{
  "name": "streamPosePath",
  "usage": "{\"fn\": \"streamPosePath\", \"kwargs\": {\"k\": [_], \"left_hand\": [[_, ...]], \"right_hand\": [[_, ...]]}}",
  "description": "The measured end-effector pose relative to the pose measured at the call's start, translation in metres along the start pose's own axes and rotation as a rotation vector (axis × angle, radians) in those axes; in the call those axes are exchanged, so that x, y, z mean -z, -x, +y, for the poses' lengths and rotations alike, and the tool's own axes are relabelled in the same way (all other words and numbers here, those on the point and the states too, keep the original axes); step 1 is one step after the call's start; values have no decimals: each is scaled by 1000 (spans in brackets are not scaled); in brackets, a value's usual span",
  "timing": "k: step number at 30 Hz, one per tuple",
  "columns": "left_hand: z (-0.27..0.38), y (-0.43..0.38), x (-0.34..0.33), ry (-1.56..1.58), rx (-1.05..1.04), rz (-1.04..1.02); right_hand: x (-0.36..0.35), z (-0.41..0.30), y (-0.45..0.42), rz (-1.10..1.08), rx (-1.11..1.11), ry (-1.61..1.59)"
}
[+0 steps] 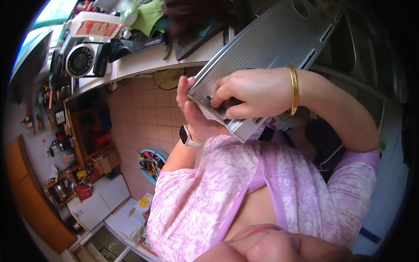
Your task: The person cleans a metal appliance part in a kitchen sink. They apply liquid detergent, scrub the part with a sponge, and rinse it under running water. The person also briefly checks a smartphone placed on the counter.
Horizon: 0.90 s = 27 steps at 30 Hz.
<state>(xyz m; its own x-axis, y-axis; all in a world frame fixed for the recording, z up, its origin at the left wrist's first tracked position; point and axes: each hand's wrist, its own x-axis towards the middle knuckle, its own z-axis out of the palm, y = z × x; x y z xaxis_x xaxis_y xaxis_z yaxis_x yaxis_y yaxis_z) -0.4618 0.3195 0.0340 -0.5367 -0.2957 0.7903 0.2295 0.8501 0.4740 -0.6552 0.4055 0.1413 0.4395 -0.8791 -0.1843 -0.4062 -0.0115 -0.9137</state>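
A long silver metal panel (262, 46), ribbed and with raised sides, slopes from the upper right to its near end in front of my chest. Slots and a rounded hole show along its right part. My left hand (196, 121), wearing a smartwatch (185, 134), cups the panel's lower left corner with thumb and fingers around the edge. Over the near end, my right hand (252, 93) bends its fingers down inside the panel. A gold bracelet (292, 90) circles that wrist. A small dark patch (209, 98) shows by the right fingertips; whether they pinch something is hidden.
A white counter (140, 62) at upper left carries a white jug (95, 26), a round-fronted device (81, 60) and a green cloth (147, 16). On the tiled floor (140, 114) stands a blue basin (152, 163) of tools. White cabinets (98, 198) lie farther left.
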Motion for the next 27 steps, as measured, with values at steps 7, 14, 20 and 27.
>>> {"fn": "streamPosePath", "kwargs": {"k": [7, 14, 20, 27], "left_hand": [[10, -25, -1, 1, -119, -21], [23, -54, -4, 20, -156, -56], [24, -73, 19, 55, -231, -179], [44, -131, 77, 131, -366, -347]], "right_hand": [[0, -8, 5, 143, -28, -46], [16, -10, 40, 320, -35, 88], [32, 34, 63, 479, -115, 332], [28, 65, 99, 702, -202, 175]]}}
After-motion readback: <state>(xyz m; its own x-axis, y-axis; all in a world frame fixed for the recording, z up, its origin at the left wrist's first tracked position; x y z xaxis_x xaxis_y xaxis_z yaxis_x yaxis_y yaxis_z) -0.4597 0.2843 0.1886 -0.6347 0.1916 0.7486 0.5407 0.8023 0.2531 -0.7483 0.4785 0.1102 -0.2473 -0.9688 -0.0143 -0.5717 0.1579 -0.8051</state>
